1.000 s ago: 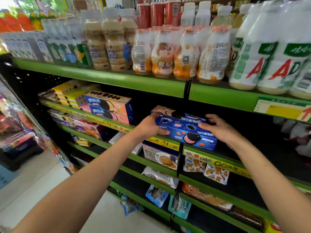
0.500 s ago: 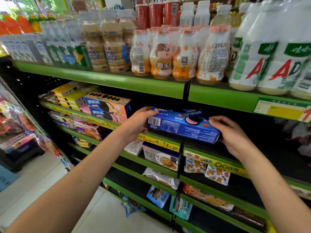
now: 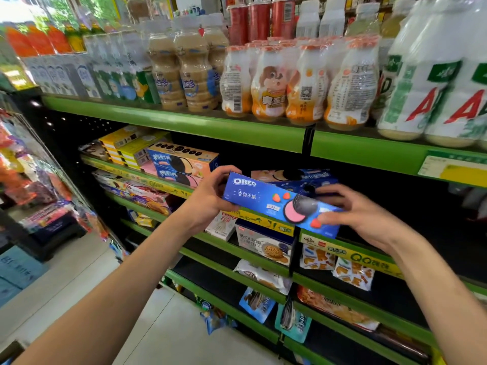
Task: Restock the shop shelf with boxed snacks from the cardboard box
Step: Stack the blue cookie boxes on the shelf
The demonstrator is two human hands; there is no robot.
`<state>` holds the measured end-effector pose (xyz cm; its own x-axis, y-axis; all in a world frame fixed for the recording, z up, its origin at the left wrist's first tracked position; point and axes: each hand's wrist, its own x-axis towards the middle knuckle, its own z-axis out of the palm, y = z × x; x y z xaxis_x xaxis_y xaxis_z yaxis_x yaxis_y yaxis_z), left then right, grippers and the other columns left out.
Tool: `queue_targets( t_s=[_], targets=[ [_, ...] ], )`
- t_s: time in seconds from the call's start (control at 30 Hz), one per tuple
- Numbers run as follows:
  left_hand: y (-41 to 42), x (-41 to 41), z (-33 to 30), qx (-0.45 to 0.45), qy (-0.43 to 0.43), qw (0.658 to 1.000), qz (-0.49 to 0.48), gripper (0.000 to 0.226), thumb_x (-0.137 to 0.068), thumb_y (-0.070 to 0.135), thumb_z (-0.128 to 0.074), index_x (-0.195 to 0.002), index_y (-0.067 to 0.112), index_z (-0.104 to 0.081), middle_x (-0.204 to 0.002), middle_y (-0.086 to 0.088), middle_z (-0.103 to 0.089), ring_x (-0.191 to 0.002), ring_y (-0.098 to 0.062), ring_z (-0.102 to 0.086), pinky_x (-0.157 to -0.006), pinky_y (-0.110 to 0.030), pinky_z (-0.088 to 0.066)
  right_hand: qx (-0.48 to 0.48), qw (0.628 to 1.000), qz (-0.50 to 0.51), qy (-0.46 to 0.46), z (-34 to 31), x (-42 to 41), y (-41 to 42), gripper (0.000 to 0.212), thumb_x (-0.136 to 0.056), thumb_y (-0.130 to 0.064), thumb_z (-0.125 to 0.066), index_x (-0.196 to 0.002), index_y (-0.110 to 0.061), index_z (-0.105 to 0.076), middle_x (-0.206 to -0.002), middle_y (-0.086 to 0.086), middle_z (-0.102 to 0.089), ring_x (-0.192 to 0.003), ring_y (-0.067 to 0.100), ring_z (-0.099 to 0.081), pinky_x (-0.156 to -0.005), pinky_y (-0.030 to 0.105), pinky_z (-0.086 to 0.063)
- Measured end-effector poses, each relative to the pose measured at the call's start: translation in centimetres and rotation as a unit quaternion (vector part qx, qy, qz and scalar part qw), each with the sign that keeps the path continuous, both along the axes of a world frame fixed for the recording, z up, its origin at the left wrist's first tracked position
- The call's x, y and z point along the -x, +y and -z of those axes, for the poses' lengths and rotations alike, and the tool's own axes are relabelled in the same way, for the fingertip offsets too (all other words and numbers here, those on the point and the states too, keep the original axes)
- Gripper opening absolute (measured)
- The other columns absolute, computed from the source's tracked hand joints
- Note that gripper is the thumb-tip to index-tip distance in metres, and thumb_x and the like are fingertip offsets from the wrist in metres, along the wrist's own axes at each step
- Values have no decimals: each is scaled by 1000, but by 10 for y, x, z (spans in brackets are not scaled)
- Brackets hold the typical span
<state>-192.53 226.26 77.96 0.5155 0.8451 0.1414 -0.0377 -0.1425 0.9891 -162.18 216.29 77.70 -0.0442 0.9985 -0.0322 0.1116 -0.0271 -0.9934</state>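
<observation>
One Oreo box [image 3: 279, 204] turned front-face out, left hand [image 3: 208, 198] and right hand [image 3: 361, 217] each pinching an end

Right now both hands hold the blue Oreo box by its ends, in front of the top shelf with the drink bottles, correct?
Not quite. Both the left hand and right hand do hold the blue Oreo box by its ends, but the head view shows it in front of the second shelf, the snack shelf below the drink bottles, not the top one.
</observation>
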Motion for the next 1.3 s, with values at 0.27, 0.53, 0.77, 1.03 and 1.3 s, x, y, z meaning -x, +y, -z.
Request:
queue_targets(
  t_s=[0.27, 0.53, 0.77, 1.03, 1.3],
  targets=[
    [-12, 21, 4, 4, 60, 998, 14, 82, -78, -7, -75, -138, 39, -45, -127, -9, -62, -117, -19, -61, -89, -31, -55, -226, 915, 61, -328, -3, 14, -14, 74, -67, -10, -87, -130, -34, -57, -118, -11, -60, -105, 3, -58, -95, 15, -42],
    [-18, 29, 2, 157, -39, 974, 161, 87, -70, 13, -83, -145, 24, -42, -141, -15, -53, -123, -38, -55, -88, -46, -54, -313, 858, 113, -391, 13, 23, -9, 65, -65, 10, -78, -124, -9, -62, -112, -7, -49, -108, 9, -42, -103, 9, -26],
    [-15, 4, 4, 321, 39, 945, 56, 56, -72, 47, -77, -115, 12, -68, -106, -12, -75, -88, -23, -73, -82, -43, -60, -347, 847, 160, -369, 15, 31, 4, 59, -71, 19, -68, -121, -12, -64, -141, 11, -42, -129, 31, -44, -107, 37, -37],
    [-31, -25, 12, 325, 30, 916, 232, 66, -58, 23, -90, -115, 8, -60, -105, -4, -74, -97, -19, -70, -84, -31, -55, -309, 846, 193, -390, 18, 51, 15, 67, -82, 10, -65, -141, -21, -53, -147, 17, -46, -131, 37, -49, -106, 41, -41],
    [-59, -60, 25, 251, -68, 953, 156, 24, -77, -6, -64, -98, 4, -69, -89, -13, -72, -79, -25, -71, -83, -36, -57, -146, 987, 61, -25, 15, 48, -8, 32, -93, -18, -61, -101, -47, -74, -106, -2, -75, -89, 4, -69, -77, 19, -52]
  ],
)
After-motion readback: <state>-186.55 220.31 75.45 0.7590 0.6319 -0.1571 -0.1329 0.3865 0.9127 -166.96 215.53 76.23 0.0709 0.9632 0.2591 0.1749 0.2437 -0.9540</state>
